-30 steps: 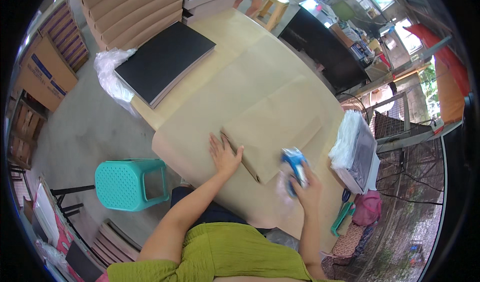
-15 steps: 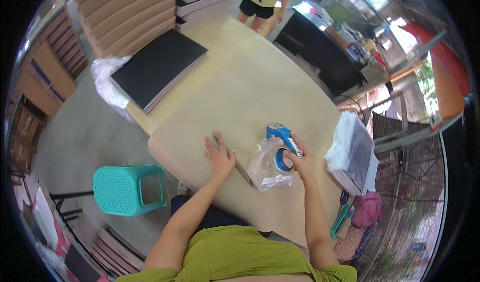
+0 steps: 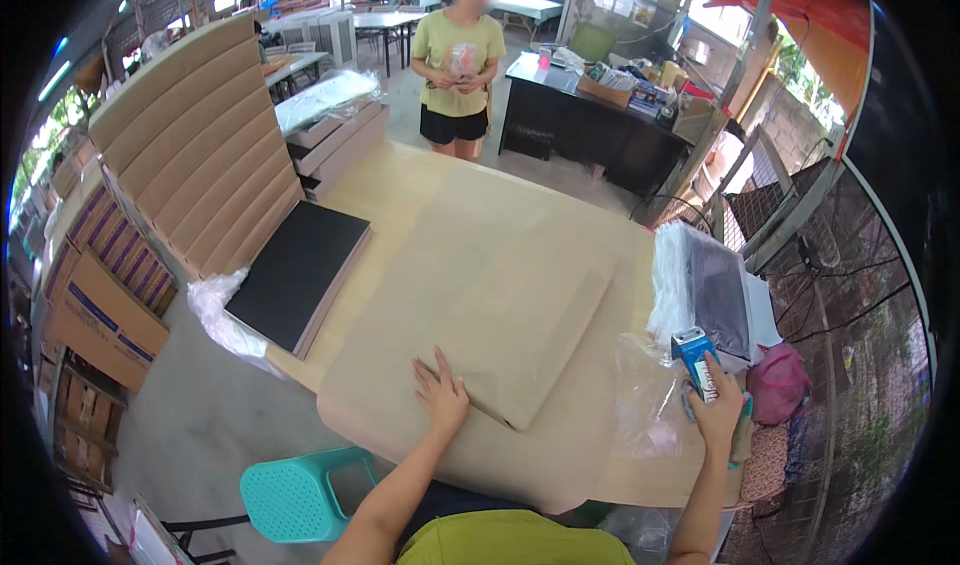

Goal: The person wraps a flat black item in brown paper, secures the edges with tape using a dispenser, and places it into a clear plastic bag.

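Pale wood-coloured table (image 3: 395, 185): wide brown paper sheet (image 3: 385, 330) spread across; black-topped rectangular stack (image 3: 300, 275) left; plastic-wrapped grey rectangular stack (image 3: 717, 295) right.

View sits on your head, left of worn pair: wide fisheye looking down and forward, worktable (image 3: 385, 197) close below you, dark desk (image 3: 590, 145) well beyond.

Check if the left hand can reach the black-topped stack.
Probably yes, perhaps by leaning: the left hand rests on brown paper, with nothing standing between it and the black-topped stack.
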`<state>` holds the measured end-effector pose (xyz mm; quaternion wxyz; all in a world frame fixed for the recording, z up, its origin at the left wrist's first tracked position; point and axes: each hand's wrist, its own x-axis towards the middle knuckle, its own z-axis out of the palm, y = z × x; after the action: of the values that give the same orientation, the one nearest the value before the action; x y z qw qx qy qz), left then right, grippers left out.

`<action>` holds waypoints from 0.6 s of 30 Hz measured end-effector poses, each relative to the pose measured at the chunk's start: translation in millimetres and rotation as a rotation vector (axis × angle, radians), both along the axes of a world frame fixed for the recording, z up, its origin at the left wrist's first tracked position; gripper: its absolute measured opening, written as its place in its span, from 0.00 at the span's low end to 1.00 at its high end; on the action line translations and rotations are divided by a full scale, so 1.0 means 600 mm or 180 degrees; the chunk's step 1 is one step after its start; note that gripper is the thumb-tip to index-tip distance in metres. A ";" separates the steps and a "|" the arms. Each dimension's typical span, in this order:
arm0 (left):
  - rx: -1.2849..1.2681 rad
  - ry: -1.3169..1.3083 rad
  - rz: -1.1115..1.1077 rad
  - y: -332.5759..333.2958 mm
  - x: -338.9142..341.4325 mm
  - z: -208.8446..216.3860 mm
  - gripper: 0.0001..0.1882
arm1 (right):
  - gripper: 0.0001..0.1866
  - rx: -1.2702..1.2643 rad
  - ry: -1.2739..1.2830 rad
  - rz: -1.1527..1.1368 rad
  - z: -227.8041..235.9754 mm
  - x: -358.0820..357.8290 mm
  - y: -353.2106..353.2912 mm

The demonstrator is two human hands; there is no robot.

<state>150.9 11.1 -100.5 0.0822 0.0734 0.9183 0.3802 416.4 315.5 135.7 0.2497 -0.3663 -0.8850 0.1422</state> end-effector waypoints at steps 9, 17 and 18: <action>-0.0166 -0.0058 -0.0079 -0.009 -0.011 0.013 0.46 | 0.42 0.0327 -0.0015 0.0618 -0.158 -0.147 -0.119; -0.0098 0.0004 -0.0202 0.014 0.007 -0.033 0.46 | 0.30 0.0594 -0.0536 0.1561 -0.284 -0.323 -0.234; -0.0091 0.0008 -0.0212 0.010 0.001 -0.041 0.47 | 0.29 0.0321 -0.0708 0.1776 -0.297 -0.326 -0.234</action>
<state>151.3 16.8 -125.2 0.0947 0.1033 0.9208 0.3640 220.7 174.8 -42.6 0.1205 -0.1095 -0.9793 0.1203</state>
